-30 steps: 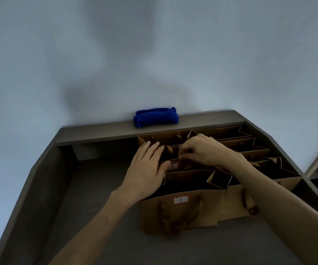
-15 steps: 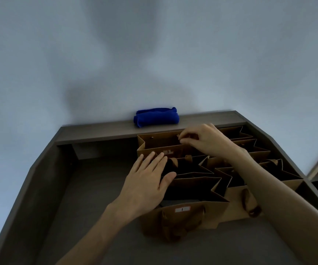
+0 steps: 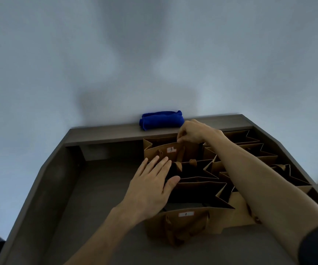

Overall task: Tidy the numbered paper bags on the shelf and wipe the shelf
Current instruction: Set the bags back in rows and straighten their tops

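Landmark: bag 1, the nearest brown paper bag on the shelf, its label facing the camera and its mouth open upward.

Bags stand upright in two columns that run from bag 1 toward the back wall. Each bag's long axis lies left-right, parallel to the rear ledge. Bag 3 is the rearmost of bag 1's column, just under the ledge, label facing the camera. An unlabelled-from-here bag sits between the two. The second column stands right of bag 1, rims zigzagged, partly hidden by the right forearm.

Right hand: grip closed, fingertips pinching the top rim of bag 3 near its right end. The bag hangs below and left of the pinch, rim roughly level.

Left hand: grip open, fingers straight and together, pointing away from the camera, palm down over the left ends of bag 1 and the bag behind it. Can't tell how firmly it presses. Fingertips are near bag 3's front face; contact unclear.

Blue cloth: rolled, long axis left-right, on the ledge behind bag 3, just left of the right hand.

Open room: bare shelf floor left of bag 1 out to the left side wall, plus a strip in front of it.
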{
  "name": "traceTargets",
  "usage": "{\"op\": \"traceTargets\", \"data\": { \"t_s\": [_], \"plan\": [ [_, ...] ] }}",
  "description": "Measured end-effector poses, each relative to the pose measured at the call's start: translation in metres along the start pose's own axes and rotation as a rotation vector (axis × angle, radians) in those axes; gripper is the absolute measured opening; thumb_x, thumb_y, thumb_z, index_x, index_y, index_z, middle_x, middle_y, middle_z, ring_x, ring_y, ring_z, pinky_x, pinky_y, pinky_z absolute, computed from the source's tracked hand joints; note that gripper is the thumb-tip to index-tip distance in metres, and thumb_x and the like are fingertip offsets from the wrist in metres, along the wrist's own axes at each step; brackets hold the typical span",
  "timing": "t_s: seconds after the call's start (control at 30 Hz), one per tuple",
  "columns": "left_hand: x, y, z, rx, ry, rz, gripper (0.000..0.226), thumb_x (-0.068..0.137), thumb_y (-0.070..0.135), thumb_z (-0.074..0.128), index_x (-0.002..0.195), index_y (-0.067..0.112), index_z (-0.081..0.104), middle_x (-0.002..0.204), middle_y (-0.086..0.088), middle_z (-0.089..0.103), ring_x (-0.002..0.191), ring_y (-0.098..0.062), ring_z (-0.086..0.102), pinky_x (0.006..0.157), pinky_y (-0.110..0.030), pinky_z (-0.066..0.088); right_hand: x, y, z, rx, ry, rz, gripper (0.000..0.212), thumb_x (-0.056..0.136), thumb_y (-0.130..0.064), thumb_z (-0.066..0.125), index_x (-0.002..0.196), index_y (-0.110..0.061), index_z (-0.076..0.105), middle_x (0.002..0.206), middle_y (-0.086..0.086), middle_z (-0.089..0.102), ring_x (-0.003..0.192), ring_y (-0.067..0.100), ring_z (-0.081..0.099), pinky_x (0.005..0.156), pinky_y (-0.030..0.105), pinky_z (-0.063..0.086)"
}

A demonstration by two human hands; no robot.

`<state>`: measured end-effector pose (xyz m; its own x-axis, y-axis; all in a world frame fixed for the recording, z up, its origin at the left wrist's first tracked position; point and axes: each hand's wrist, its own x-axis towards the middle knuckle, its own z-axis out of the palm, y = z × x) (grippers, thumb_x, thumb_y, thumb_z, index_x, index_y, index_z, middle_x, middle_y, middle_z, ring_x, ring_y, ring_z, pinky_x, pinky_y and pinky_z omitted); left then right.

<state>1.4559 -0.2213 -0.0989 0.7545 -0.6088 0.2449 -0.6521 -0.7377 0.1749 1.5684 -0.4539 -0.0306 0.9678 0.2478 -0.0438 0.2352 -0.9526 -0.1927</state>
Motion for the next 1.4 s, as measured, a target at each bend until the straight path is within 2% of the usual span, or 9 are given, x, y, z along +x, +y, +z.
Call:
{"op": "traceTargets", "data": {
  "t_s": [0.3, 0.47, 0.6, 0.7, 0.8, 0.97, 1.13, 1.3, 1.4],
  "plan": [
    [0.012, -0.011, 0.004, -0.042, -0.020, 0.008, 0.077, 0.088, 0.070, -0.005, 0.151, 0.030, 0.013, 0.160, 0.011, 0.011, 0.143, 0.000, -0.006, 0.116, -0.028, -0.010, -0.027, -0.001, 0.008, 0.039, 0.037, -0.060, 0.013, 0.093, -0.029, 0.062, 0.104, -0.026, 0.069, 0.100, -0.012, 0.062, 0.095, 0.006, 0.058, 0.092, 0.038, 0.051],
    [0.034, -0.021, 0.004, -0.094, -0.076, -0.024, 0.061, 0.098, 0.057, 0.018, 0.152, 0.028, 0.016, 0.161, 0.008, 0.012, 0.145, -0.004, -0.001, 0.116, -0.030, -0.006, -0.059, -0.006, 0.006, 0.083, 0.100, -0.049, 0.027, 0.096, -0.029, 0.058, 0.122, -0.023, 0.062, 0.116, -0.003, 0.064, 0.103, 0.009, 0.058, 0.094, 0.038, 0.051],
    [0.044, -0.029, -0.007, -0.184, 0.006, -0.030, 0.054, 0.097, 0.051, 0.037, 0.146, 0.028, 0.032, 0.154, 0.007, 0.032, 0.143, -0.010, 0.022, 0.116, -0.037, 0.016, -0.100, -0.010, -0.001, 0.166, 0.263, -0.136, 0.022, 0.093, -0.037, 0.060, 0.112, -0.028, 0.067, 0.106, -0.016, 0.064, 0.096, -0.003, 0.057, 0.086, 0.027, 0.051],
    [0.057, -0.037, -0.024, -0.204, 0.024, -0.048, 0.051, 0.094, 0.044, 0.051, 0.142, 0.027, 0.040, 0.146, 0.006, 0.044, 0.133, -0.010, 0.039, 0.108, -0.035, 0.032, -0.128, -0.014, 0.003, 0.170, 0.106, -0.145, 0.040, 0.086, -0.055, 0.061, 0.121, -0.038, 0.059, 0.107, -0.033, 0.047, 0.101, -0.012, 0.046, 0.077, 0.013, 0.036],
    [0.068, -0.042, -0.037, -0.210, -0.145, -0.062, 0.054, 0.092, 0.038, 0.059, 0.142, 0.027, 0.040, 0.139, 0.002, 0.051, 0.123, -0.012, 0.050, 0.100, -0.035, 0.046, -0.137, -0.010, 0.013, 0.052, 0.002, -0.088, 0.058, 0.084, -0.057, 0.064, 0.136, -0.038, 0.048, 0.121, -0.024, 0.041, 0.108, -0.005, 0.035, 0.078, 0.010, 0.028],
    [0.080, -0.042, -0.043, -0.134, -0.182, 0.006, 0.031, 0.092, 0.027, 0.060, 0.124, 0.026, 0.059, 0.118, 0.004, 0.062, 0.105, -0.009, 0.058, 0.094, -0.038, 0.050, -0.137, -0.015, 0.019, -0.048, 0.020, -0.102, 0.046, 0.090, -0.048, 0.061, 0.133, -0.033, 0.052, 0.126, -0.013, 0.048, 0.117, 0.005, 0.042, 0.094, 0.022, 0.039],
    [0.082, -0.045, -0.037, -0.123, -0.119, 0.019, 0.021, 0.092, 0.026, 0.062, 0.112, 0.029, 0.065, 0.104, 0.008, 0.067, 0.096, -0.005, 0.061, 0.093, -0.039, 0.050, -0.132, -0.021, 0.026, -0.056, 0.108, -0.126, 0.020, 0.095, -0.039, 0.057, 0.110, -0.030, 0.066, 0.109, -0.012, 0.054, 0.104, 0.005, 0.049, 0.080, 0.017, 0.040],
    [0.074, -0.051, -0.034, -0.186, -0.039, 0.018, 0.017, 0.091, 0.023, 0.062, 0.106, 0.029, 0.067, 0.096, 0.007, 0.068, 0.084, -0.002, 0.063, 0.083, -0.034, 0.055, -0.128, -0.030, 0.031, -0.003, 0.177, -0.189, 0.014, 0.094, -0.034, 0.058, 0.104, -0.028, 0.067, 0.106, -0.017, 0.052, 0.097, 0.002, 0.052, 0.077, 0.013, 0.041],
    [0.064, -0.060, -0.038, -0.223, -0.021, 0.015, 0.016, 0.091, 0.022, 0.062, 0.105, 0.029, 0.068, 0.098, 0.008, 0.067, 0.086, -0.001, 0.062, 0.081, -0.030, 0.055, -0.125, -0.040, 0.032, 0.014, 0.198, -0.250, 0.012, 0.094, -0.032, 0.058, 0.103, -0.030, 0.067, 0.105, -0.022, 0.048, 0.093, -0.003, 0.052, 0.075, 0.011, 0.039]
  ]
}}
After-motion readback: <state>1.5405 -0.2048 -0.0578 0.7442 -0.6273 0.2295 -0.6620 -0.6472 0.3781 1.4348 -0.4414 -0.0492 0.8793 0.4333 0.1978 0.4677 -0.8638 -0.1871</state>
